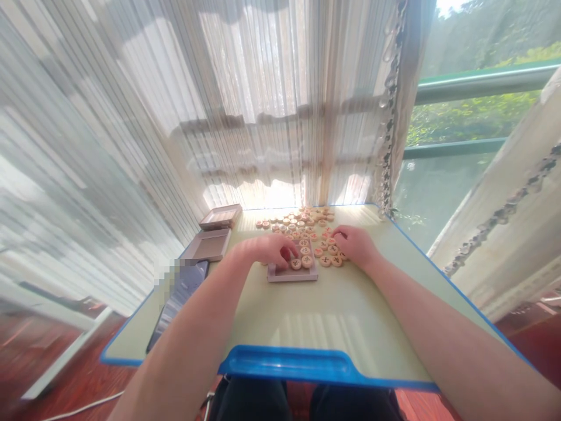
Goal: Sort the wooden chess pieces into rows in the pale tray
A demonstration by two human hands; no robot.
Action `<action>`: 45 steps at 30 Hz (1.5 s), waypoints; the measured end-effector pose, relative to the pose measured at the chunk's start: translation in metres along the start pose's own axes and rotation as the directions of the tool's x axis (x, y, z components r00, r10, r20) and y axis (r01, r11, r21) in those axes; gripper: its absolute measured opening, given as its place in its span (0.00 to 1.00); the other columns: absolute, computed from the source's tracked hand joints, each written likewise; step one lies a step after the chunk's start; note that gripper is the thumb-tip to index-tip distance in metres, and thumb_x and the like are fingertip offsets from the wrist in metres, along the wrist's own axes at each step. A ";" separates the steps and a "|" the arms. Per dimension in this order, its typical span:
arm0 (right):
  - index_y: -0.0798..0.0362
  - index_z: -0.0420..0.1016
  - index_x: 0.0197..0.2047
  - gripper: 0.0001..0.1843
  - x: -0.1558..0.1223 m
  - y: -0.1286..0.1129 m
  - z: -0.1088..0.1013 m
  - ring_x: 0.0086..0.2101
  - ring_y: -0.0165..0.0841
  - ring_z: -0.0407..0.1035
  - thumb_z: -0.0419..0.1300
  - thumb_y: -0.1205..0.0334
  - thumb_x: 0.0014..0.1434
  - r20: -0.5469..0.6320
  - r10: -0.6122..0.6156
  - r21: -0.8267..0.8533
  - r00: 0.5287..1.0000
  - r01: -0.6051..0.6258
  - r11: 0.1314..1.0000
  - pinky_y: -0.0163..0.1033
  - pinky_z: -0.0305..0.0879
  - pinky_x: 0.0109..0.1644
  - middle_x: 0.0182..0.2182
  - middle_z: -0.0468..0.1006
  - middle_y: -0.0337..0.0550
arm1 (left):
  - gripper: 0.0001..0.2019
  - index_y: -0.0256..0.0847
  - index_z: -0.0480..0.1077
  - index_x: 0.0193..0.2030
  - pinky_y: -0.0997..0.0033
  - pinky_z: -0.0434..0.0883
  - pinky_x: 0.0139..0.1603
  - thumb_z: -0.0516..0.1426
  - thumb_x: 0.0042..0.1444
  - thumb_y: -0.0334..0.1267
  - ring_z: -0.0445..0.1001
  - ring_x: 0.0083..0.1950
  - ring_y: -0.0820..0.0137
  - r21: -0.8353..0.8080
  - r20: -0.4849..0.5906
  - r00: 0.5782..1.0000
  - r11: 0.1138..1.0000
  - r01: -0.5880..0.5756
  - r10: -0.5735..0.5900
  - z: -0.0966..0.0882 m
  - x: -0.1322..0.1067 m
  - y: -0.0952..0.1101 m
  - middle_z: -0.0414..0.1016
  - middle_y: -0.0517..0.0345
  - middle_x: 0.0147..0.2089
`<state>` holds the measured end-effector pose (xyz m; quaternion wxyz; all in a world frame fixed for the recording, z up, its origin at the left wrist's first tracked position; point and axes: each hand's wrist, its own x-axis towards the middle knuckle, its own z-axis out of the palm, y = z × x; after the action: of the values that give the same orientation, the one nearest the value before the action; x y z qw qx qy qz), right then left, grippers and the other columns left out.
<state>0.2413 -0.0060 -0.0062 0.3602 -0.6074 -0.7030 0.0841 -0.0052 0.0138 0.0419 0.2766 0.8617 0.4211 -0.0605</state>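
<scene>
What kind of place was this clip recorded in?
Probably a room in a home, beside a window. Sheer curtains hang just beyond the table, a green railing with foliage shows through the gap at right, and the floor looks like reddish wood.

My bare left forearm (201, 321) rises from the near left of the shallow, pale mauve, rectangular box (292, 279); the left wrist (249, 250) bends inward. My left hand (274, 248) is over the box's left part, back upward, fingers curled down; grip undetermined. My bare right forearm (433, 333) slants in from the near right of the box. My right hand (354, 242) is right of the box, apart from it, fingers bent; grip undetermined.
</scene>
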 end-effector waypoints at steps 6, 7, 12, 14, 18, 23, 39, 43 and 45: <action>0.53 0.74 0.23 0.14 0.000 0.002 -0.002 0.26 0.31 0.65 0.49 0.63 0.50 -0.017 -0.029 -0.001 0.999 0.029 1.000 0.34 0.56 0.31 0.22 0.75 0.40 | 0.17 0.43 0.76 0.40 0.78 0.65 0.33 0.62 0.41 0.43 0.72 0.34 0.72 -0.001 0.002 1.000 1.000 0.014 -0.014 0.000 0.003 -0.001 0.77 0.59 0.36; 0.53 0.74 0.23 0.14 -0.001 0.001 -0.001 0.26 0.31 0.65 0.48 0.63 0.51 -0.012 -0.044 -0.008 0.999 0.044 0.999 0.34 0.56 0.30 0.22 0.75 0.40 | 0.16 0.42 0.76 0.38 0.78 0.65 0.32 0.62 0.40 0.43 0.72 0.34 0.72 0.000 0.008 1.000 1.000 0.017 -0.017 0.000 0.002 0.000 0.77 0.59 0.35; 0.54 0.74 0.23 0.14 -0.005 -0.002 0.000 0.25 0.31 0.64 0.48 0.64 0.51 -0.014 -0.105 -0.043 0.994 0.104 0.994 0.35 0.54 0.30 0.21 0.75 0.40 | 0.22 0.43 0.74 0.41 0.78 0.65 0.31 0.64 0.37 0.47 0.72 0.35 0.72 -0.021 0.015 1.000 1.000 0.019 -0.018 0.000 0.000 0.007 0.76 0.59 0.37; 0.54 0.74 0.23 0.14 -0.005 -0.001 0.000 0.25 0.31 0.64 0.48 0.63 0.51 -0.014 -0.102 -0.047 0.995 0.101 0.994 0.34 0.54 0.29 0.21 0.75 0.40 | 0.23 0.43 0.74 0.42 0.78 0.65 0.31 0.64 0.37 0.48 0.71 0.35 0.72 -0.024 0.017 1.000 1.000 0.003 -0.002 0.001 0.000 0.009 0.76 0.59 0.38; 0.53 0.74 0.23 0.14 -0.004 0.000 -0.001 0.26 0.31 0.65 0.49 0.63 0.50 -0.016 -0.076 -0.044 0.997 0.075 0.996 0.34 0.55 0.30 0.22 0.75 0.40 | 0.20 0.41 0.74 0.40 0.78 0.65 0.31 0.63 0.39 0.47 0.71 0.35 0.72 -0.014 0.032 0.999 1.000 -0.010 0.010 0.004 0.002 0.012 0.75 0.59 0.37; 0.53 0.72 0.21 0.13 -0.004 -0.001 -0.003 0.25 0.31 0.64 0.49 0.63 0.50 -0.006 -0.081 -0.052 0.997 0.081 0.995 0.34 0.55 0.30 0.20 0.74 0.40 | 0.18 0.41 0.74 0.39 0.79 0.64 0.31 0.62 0.39 0.45 0.69 0.35 0.74 -0.038 0.033 0.998 0.998 -0.055 0.056 0.005 0.003 0.013 0.75 0.60 0.37; 0.53 0.75 0.23 0.14 -0.005 -0.002 -0.007 0.22 0.31 0.65 0.50 0.62 0.50 0.014 -0.085 -0.062 0.996 0.086 0.994 0.34 0.57 0.28 0.19 0.74 0.39 | 0.18 0.40 0.73 0.28 0.75 0.63 0.29 0.62 0.37 0.53 0.70 0.32 0.71 0.095 -0.151 0.978 0.982 0.162 -0.146 0.001 0.002 0.012 0.74 0.59 0.29; 0.53 0.75 0.23 0.14 -0.004 -0.001 -0.006 0.21 0.30 0.64 0.50 0.62 0.50 0.007 -0.086 -0.061 0.996 0.086 0.994 0.34 0.56 0.27 0.17 0.73 0.39 | 0.16 0.42 0.75 0.34 0.76 0.64 0.31 0.61 0.39 0.48 0.70 0.33 0.72 0.063 -0.146 0.987 0.995 0.079 -0.069 0.002 0.002 0.013 0.75 0.61 0.33; 0.53 0.76 0.24 0.14 -0.004 -0.001 -0.006 0.21 0.30 0.64 0.50 0.62 0.49 0.000 -0.074 -0.048 0.997 0.074 0.996 0.34 0.57 0.27 0.18 0.74 0.39 | 0.16 0.44 0.75 0.38 0.76 0.64 0.31 0.60 0.40 0.44 0.70 0.33 0.73 0.046 -0.113 0.993 0.998 0.032 -0.027 0.003 0.002 0.011 0.75 0.62 0.34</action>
<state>0.2446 -0.0120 -0.0029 0.3492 -0.5896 -0.7264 0.0533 0.0047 0.0081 0.0440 0.2310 0.8638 0.4470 -0.0261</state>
